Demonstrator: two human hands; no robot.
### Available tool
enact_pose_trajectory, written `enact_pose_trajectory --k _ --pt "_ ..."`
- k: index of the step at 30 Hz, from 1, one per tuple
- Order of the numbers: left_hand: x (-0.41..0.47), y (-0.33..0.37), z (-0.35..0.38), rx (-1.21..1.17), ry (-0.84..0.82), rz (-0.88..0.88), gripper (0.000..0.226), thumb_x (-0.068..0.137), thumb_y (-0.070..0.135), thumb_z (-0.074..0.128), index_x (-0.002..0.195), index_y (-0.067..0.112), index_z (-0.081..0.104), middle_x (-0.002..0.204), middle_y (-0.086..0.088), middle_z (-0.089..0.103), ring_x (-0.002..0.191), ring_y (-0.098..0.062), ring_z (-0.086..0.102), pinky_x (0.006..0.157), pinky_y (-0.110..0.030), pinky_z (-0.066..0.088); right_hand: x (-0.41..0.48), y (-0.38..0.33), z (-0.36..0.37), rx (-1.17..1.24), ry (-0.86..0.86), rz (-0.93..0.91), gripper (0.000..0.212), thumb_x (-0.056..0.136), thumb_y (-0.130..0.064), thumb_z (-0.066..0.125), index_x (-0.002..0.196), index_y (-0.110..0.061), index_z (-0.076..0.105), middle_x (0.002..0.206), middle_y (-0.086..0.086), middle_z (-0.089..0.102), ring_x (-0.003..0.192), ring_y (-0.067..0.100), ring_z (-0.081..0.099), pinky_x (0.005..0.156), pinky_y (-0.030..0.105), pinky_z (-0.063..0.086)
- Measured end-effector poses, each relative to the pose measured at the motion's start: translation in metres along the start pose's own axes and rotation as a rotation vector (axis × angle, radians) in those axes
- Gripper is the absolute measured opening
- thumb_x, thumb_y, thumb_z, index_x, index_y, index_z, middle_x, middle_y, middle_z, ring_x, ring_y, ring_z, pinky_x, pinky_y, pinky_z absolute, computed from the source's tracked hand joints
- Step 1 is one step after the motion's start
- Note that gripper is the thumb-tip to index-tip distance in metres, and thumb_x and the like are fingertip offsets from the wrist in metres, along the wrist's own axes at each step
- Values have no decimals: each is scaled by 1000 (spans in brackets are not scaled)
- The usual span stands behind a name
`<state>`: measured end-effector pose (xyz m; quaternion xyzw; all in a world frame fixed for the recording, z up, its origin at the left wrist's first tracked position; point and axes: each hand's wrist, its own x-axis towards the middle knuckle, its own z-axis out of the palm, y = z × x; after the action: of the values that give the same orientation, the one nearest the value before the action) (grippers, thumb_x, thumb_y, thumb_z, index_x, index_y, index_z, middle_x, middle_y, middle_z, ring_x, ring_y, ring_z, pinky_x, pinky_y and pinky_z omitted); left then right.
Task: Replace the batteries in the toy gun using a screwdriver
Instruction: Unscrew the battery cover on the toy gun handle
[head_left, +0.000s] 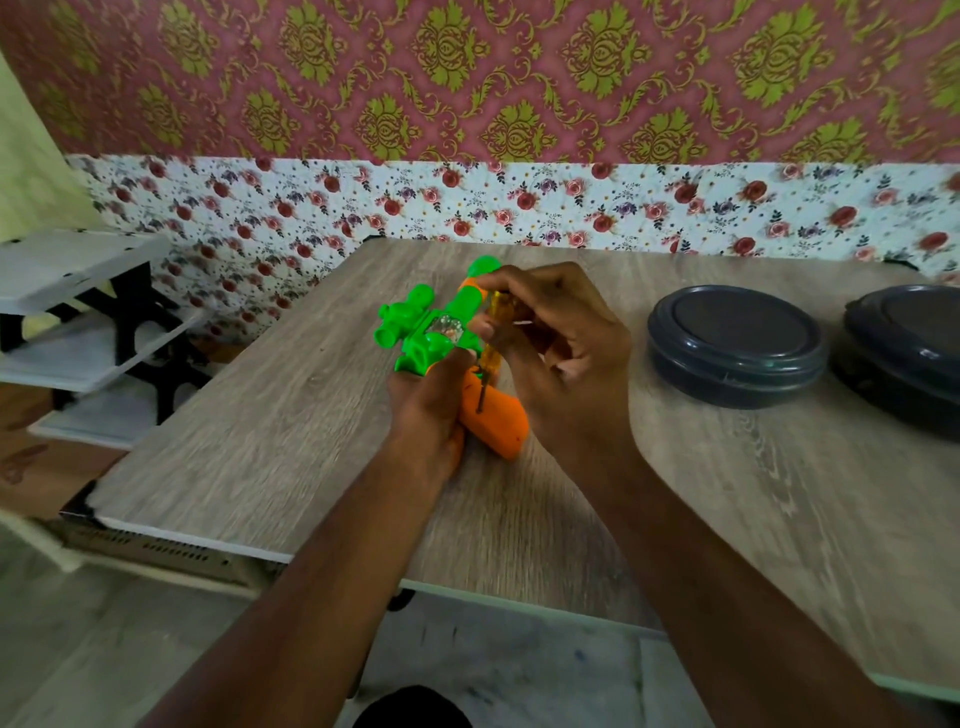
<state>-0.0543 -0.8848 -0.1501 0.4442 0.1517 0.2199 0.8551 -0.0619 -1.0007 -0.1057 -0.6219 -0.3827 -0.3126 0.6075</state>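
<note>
A green and orange toy gun (431, 332) lies near the middle of the wooden table (270, 431), its orange grip (496, 421) pointing toward me. My left hand (431, 410) grips the gun from below and steadies it. In my right hand (556, 353), fingers pinch a screwdriver (493, 345) with a clear yellow handle. It stands nearly upright, and its metal tip touches the orange grip. The screw itself is too small to make out.
Two dark round lidded containers (735, 345) (904, 353) sit on the table's right side. A white shelf unit (78, 322) with black brackets stands to the left, beyond the table edge. Patterned wallpaper covers the wall behind.
</note>
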Motion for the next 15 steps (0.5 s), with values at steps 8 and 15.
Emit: enact_pose_trajectory --k 8,15 --pt "-2 2 1 -11 6 -12 24 93 -13 57 113 -1 63 81 -12 68 56 -14 67 51 -27 57 -1 1 -1 21 -13 45 27 92 4 69 119 5 70 107 14 66 100 18 70 84 29 59" --pt "-6 4 2 -47 -9 15 40 75 -4 69 115 -2 65 98 -23 68 73 -25 69 68 -36 59 -2 5 -1 29 -40 60 37 95 12 57 131 5 62 105 17 68 93 24 74 83 51 59"
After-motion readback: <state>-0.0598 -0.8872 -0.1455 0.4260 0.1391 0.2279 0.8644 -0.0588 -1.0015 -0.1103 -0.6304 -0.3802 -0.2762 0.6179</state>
